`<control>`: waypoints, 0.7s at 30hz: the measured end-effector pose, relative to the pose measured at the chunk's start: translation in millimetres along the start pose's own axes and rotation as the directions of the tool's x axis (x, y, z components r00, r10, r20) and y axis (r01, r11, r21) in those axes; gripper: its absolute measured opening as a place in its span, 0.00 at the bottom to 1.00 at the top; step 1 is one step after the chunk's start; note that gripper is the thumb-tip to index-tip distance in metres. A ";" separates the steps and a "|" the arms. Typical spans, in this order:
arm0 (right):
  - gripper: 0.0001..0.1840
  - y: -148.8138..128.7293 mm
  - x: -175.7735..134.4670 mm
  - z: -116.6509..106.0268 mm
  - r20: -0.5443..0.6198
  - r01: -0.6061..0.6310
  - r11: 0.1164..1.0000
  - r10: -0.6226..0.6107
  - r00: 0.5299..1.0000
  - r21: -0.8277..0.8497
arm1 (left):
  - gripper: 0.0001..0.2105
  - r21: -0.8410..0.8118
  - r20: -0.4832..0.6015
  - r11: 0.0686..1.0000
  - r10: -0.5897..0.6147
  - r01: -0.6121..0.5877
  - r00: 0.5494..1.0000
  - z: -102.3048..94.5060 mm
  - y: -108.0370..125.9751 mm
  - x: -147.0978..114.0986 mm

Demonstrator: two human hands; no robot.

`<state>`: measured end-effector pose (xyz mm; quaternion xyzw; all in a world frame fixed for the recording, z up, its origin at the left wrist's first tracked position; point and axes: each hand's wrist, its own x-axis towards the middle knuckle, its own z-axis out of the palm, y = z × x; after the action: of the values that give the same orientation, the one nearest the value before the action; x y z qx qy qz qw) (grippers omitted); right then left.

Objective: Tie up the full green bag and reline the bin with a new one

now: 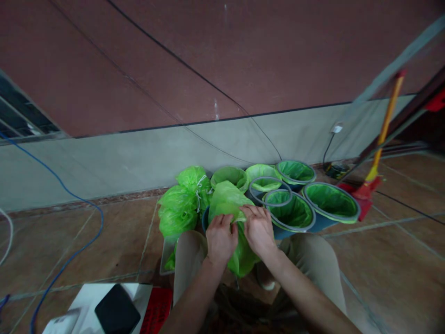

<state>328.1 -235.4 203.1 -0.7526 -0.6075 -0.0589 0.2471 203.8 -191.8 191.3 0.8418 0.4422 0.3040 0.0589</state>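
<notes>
My left hand (220, 239) and my right hand (259, 229) both grip a thin green plastic bag (227, 199) that drapes over a blue bin (205, 219) between my knees. The bag hangs down past my hands toward the floor. Most of the bin is hidden under the bag. A loose grey ring (270, 191) lies on the lined bin just right of my right hand.
Several blue bins with green liners (331, 200) stand to the right along the wall. Tied green bags (179, 208) are piled at left. A red and yellow broom (377, 148) leans at right. A blue cable (79, 241) crosses the tile floor; a black device (116, 308) lies on white paper.
</notes>
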 end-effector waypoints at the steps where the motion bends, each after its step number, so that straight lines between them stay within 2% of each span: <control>1: 0.22 -0.7 0.1 0.0 -0.001 0.003 1.000 -0.003 1.000 0.004 | 0.09 -0.005 -0.004 1.000 0.003 -0.003 1.000 1.1 0.6 -0.8; 7: 0.23 -3.7 4.1 -4.0 -0.010 0.014 1.000 -0.014 1.000 0.027 | 0.10 0.004 0.027 1.000 0.007 -0.007 1.000 4.7 0.1 -3.0; 11: 0.24 5.7 10.8 -12.6 -0.064 -0.029 0.999 0.031 0.997 0.033 | 0.11 0.079 0.059 0.995 -0.067 0.062 0.996 3.0 -10.5 -1.4; 21: 0.24 28.9 24.7 -36.0 -0.213 -0.060 0.992 0.082 0.973 0.110 | 0.13 0.115 0.010 0.976 -0.187 0.185 0.982 -5.1 -37.0 9.5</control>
<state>369.2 -233.6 235.4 -0.7491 -0.5517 -0.1006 0.3525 178.7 -163.0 186.2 0.8018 0.5349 0.2629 0.0438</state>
